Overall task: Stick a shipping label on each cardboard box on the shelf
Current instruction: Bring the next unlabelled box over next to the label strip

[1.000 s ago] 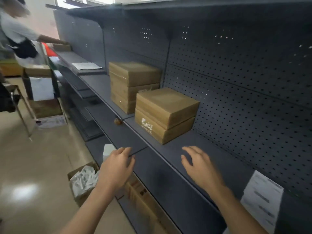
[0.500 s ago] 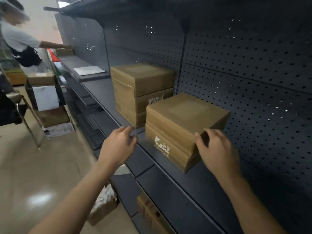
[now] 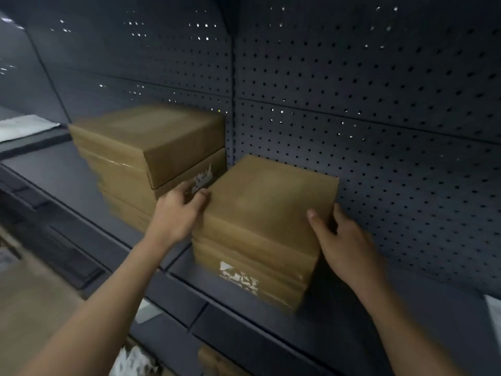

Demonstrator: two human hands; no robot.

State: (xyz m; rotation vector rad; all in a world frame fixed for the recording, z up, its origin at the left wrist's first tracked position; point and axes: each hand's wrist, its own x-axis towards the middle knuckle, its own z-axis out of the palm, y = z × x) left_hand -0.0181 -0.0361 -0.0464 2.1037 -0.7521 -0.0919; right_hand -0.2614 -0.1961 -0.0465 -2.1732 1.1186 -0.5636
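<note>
The top box [image 3: 271,204] sits on a lower box [image 3: 254,278], the two making a short stack near the front edge of the shelf [image 3: 366,318], its back corner close to the pegboard [image 3: 379,104]; the lower box has a torn white patch on its front face.

The left hand [image 3: 179,213] grips the top box at its left side, thumb lying on the top edge, the other fingers curled round the side and partly hidden; the right hand [image 3: 344,245] grips the same box at its right side, thumb on the top face near the front corner, fingers wrapped round the side wall; both forearms reach up from the bottom of the view.

No label can be seen on the top face of the top box; it is plain brown, though the picture is blurred.

Just to the left and further back stands a taller stack [image 3: 146,150], its boxes set against the pegboard; a white mark shows on the side of its second box, just beside the left hand.

A white sheet [image 3: 24,126] lies at the far left end of the shelf; another paper [image 3: 494,310] shows at the right edge of the view, on the shelf well apart from the boxes; crumpled white paper [image 3: 132,362] lies low down, below the shelf.
</note>
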